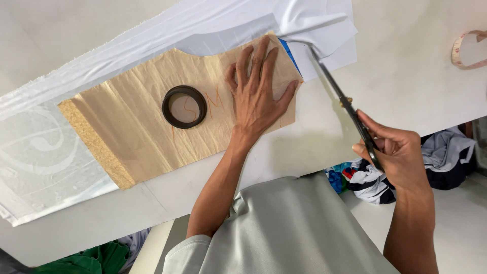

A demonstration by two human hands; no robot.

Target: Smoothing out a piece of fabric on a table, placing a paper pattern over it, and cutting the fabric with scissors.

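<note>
Grey-shirted torso nearest, both arms reaching out over white table.
Tan paper pattern piece lies on white fabric, dark round ring weight on it; left hand spread flat on pattern's rt end. Right hand clamped on long black scissors, tips at fabric edge by pattern corner.

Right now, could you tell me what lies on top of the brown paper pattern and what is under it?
On the brown paper pattern lie a dark ring and the flat left hand. White fabric shows beneath its edges; anything else under the paper is covered.
</note>
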